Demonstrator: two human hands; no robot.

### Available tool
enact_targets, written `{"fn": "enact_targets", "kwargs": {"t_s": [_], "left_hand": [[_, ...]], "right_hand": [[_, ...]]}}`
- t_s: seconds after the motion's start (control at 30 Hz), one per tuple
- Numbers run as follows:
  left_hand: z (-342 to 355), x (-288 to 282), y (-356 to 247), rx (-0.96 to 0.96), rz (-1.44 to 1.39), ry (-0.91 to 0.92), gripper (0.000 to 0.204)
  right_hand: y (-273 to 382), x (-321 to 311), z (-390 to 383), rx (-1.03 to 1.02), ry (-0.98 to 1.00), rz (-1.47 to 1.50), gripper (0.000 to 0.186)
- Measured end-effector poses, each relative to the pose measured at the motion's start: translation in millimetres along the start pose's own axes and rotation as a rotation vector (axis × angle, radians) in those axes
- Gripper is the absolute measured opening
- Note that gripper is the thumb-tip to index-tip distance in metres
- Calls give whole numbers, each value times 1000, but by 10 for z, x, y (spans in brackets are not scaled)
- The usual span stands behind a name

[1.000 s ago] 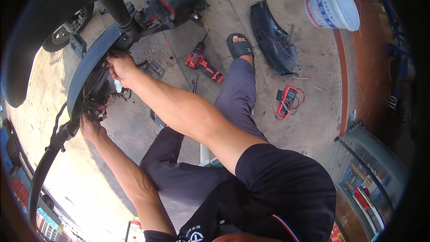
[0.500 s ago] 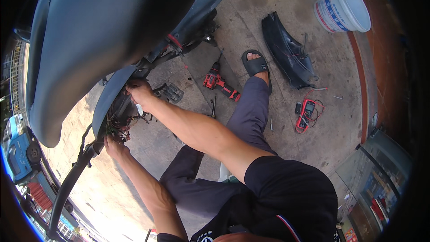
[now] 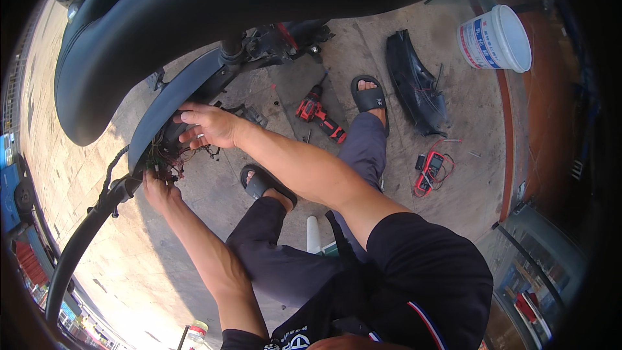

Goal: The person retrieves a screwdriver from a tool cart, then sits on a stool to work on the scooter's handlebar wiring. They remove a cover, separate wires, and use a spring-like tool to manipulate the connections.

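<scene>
A bundle of thin coloured wires [image 3: 162, 159] spills from the opened dark body of an electric bike, beside its curved grey-blue panel [image 3: 172, 107]. My left hand [image 3: 159, 191] is at the lower end of that bundle, its fingertips pinched on the wires and partly hidden among them. Just above the wires, my right hand [image 3: 214, 126] has its fingers spread apart, near the panel's inner edge. I see nothing clearly held in it. The bike's long black seat [image 3: 194, 19] spans the top of the view.
A red and black cordless drill [image 3: 321, 115] lies on the paving. Farther right are a curved black plastic cover [image 3: 414, 81], a red multimeter [image 3: 429, 172] with leads, and a white bucket [image 3: 479, 39]. A black tube [image 3: 91, 227] runs down at the left. My sandalled feet stand between.
My right hand has drawn back a little from the frame, and its fingers have spread. My left hand stays at the wires. The view has shifted, bringing my second sandal into sight.
</scene>
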State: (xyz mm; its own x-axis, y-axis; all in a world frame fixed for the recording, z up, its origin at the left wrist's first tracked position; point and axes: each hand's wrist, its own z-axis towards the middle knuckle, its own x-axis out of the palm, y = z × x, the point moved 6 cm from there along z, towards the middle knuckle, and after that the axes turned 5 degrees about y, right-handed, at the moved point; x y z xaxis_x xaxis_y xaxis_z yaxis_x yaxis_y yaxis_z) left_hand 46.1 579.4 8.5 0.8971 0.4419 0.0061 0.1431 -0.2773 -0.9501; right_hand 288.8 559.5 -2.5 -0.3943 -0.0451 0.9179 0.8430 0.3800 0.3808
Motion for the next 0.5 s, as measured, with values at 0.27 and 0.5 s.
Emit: {"fn": "enact_targets", "kwargs": {"t_s": [0.27, 0.5], "left_hand": [[155, -112, 160, -75, -135, 0, 37], [123, -139, 165, -92, -211, 20, 34]], "right_hand": [[-115, -54, -264, 52, -205, -406, 47], [22, -111, -641, 200, -455, -720, 36]]}}
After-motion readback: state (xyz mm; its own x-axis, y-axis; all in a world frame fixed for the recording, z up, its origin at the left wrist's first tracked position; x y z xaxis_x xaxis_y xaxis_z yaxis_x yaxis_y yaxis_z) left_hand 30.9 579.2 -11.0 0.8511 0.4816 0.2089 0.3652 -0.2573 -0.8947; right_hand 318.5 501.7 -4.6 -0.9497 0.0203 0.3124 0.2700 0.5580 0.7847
